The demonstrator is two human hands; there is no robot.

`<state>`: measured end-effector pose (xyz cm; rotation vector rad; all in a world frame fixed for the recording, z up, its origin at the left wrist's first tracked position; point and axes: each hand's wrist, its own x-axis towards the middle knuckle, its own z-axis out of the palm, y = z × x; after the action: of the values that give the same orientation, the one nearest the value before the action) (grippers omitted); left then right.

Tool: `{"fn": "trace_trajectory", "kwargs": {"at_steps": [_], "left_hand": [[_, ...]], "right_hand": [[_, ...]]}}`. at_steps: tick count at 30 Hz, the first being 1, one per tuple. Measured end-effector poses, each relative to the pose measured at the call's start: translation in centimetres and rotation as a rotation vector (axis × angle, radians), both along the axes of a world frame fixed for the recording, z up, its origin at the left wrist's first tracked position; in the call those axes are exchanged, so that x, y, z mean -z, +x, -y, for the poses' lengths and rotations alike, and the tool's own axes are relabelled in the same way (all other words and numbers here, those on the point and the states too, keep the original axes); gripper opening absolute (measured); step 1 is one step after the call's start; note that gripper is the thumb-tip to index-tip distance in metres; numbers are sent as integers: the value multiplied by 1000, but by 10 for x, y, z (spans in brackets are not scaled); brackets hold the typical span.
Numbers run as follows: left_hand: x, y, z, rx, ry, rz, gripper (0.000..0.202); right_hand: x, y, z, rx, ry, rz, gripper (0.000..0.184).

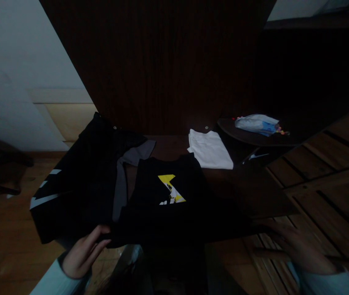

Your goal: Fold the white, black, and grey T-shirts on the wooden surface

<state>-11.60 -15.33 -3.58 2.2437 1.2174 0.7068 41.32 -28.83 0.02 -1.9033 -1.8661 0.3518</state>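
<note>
A black T-shirt (168, 205) with a yellow and white print lies spread on a dark wooden table (254, 192). My left hand (83, 252) pinches the shirt's lower left hem at the table's near edge. My right hand (297, 246) reaches toward the shirt's lower right corner with fingers stretched; the dark picture hides whether it grips cloth. Both arms wear pale sleeves.
A black garment with white stripes (78, 184) and a grey cloth (128, 172) lie at the left. A folded white cloth (209, 149) sits at the back. A plastic packet (257, 124) rests on a dark round stand. Slatted wood (331, 180) lies to the right.
</note>
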Motion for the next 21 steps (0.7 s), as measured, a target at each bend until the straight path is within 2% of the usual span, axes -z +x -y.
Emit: {"fn": "trace_trajectory", "kwargs": {"at_steps": [3,6,9,12,14,17,19,21], "left_hand": [[-31,6,-40,-1,-63,-61,36],[-51,29,-102,-54,-70,-97,43],[-46,58,-163,-104,-80,-111,40],[-25,81,-199,-253,-85,-135,31],[-11,89,-204,-313,-65,-148,28],[-2,87,-188,-272,39,-156,31],[-3,79,-166,-238,138,-173,38],[-4,70,-138,-209,217,-187,41]], "right_hand": [[-31,1,-29,-19,86,-42,41],[-50,5,-89,53,139,-27,50],[-45,11,-158,95,177,-8,54],[-19,12,-210,153,146,29,43],[3,10,-224,188,117,49,35],[26,12,-217,196,162,26,31],[31,16,-201,188,223,13,33],[26,18,-184,173,245,29,34]]}}
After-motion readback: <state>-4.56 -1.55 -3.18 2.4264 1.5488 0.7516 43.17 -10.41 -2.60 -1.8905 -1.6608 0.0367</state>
